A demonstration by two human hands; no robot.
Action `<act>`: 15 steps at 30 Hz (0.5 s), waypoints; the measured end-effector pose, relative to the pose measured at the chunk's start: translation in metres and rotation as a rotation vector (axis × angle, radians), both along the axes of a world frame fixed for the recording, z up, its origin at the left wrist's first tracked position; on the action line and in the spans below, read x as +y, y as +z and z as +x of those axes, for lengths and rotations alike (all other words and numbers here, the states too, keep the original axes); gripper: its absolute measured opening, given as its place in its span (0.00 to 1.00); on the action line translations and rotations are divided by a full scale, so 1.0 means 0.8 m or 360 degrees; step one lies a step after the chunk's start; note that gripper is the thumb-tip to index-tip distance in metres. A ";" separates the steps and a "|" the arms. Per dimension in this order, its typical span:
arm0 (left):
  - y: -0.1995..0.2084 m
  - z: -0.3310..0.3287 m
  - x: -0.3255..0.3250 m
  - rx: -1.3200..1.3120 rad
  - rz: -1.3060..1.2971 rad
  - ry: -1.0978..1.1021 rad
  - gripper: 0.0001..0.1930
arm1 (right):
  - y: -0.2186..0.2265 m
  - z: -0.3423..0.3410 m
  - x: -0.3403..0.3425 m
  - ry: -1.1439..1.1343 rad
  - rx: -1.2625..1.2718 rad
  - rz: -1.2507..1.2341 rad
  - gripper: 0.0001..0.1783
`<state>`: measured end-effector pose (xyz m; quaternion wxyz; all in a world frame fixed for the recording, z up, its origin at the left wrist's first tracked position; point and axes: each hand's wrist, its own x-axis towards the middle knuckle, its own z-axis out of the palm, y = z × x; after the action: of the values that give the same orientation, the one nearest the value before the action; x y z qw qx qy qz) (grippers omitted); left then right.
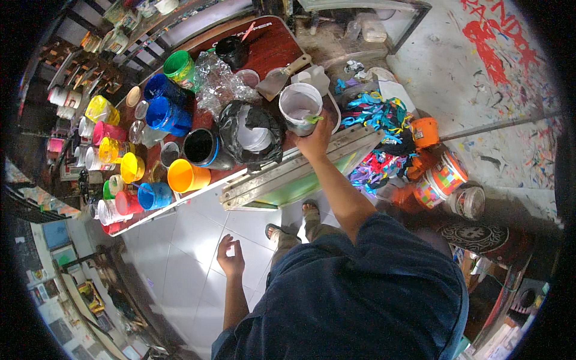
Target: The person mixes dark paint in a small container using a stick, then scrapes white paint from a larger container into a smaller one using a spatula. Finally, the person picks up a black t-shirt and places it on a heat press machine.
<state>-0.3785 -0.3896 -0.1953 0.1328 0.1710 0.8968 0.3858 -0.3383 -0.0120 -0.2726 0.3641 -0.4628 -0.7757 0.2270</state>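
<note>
My right hand [316, 137] is closed at the near side of a white plastic tub [293, 125] at the table's right end. Pale, whitish stuff shows inside the tub. A small green piece [312, 119] lies at its rim by my fingers; its kind is unclear. My left hand [230, 257] hangs over the floor, fingers loosely curled and apart, nothing visible in it. Just beyond the tub lie a wide scraper [274, 83] with a wooden handle and a whitish plastic piece [313, 78]. Left of the tub, a black plastic bag [273, 123] surrounds a white container [254, 137].
A screen frame [300, 174] leans at the table's near edge. Many paint pots, including a blue tub [168, 117] and an orange cup [188, 176], crowd the left. Crumpled clear plastic [219, 84] lies mid-table. Colourful cloth scraps [384, 120] and an orange bucket [425, 132] stand right.
</note>
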 end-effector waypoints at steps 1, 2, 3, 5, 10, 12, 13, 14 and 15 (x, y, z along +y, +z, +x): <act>-0.004 0.000 -0.006 0.0116 0.0042 -0.0041 0.12 | 0.001 -0.004 0.002 -0.0024 0.0065 0.0099 0.63; -0.006 -0.002 -0.010 0.0230 0.0089 -0.0083 0.11 | 0.003 -0.007 0.005 -0.0048 0.0130 0.0203 0.62; -0.007 -0.002 -0.013 0.0345 0.0134 -0.0129 0.10 | 0.001 -0.009 0.008 -0.0044 0.0138 0.0170 0.61; -0.007 0.005 -0.015 0.0318 0.0141 -0.0086 0.07 | 0.004 -0.010 0.013 -0.0036 0.0148 0.0106 0.60; 0.007 0.024 0.006 0.0277 0.0194 -0.0158 0.10 | 0.020 0.008 0.017 0.0002 0.0397 -0.0127 0.53; 0.009 0.030 0.020 0.0295 0.0156 -0.0271 0.11 | 0.029 0.024 0.015 0.0008 0.0479 -0.0231 0.48; 0.011 0.031 0.028 0.0305 0.0137 -0.0332 0.12 | 0.033 0.032 0.015 0.0005 0.0523 -0.0283 0.45; 0.014 0.036 0.035 0.0276 0.0202 -0.0367 0.14 | 0.049 0.044 0.011 0.0125 0.0633 -0.0393 0.42; 0.020 0.039 0.046 0.0301 0.0281 -0.0436 0.14 | 0.060 0.058 0.010 0.0240 0.0747 -0.0499 0.39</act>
<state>-0.3469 -0.3529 -0.1793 0.0836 0.3381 0.8363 0.4234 -0.2918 -0.0037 -0.2249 0.4397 -0.3893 -0.6580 0.4713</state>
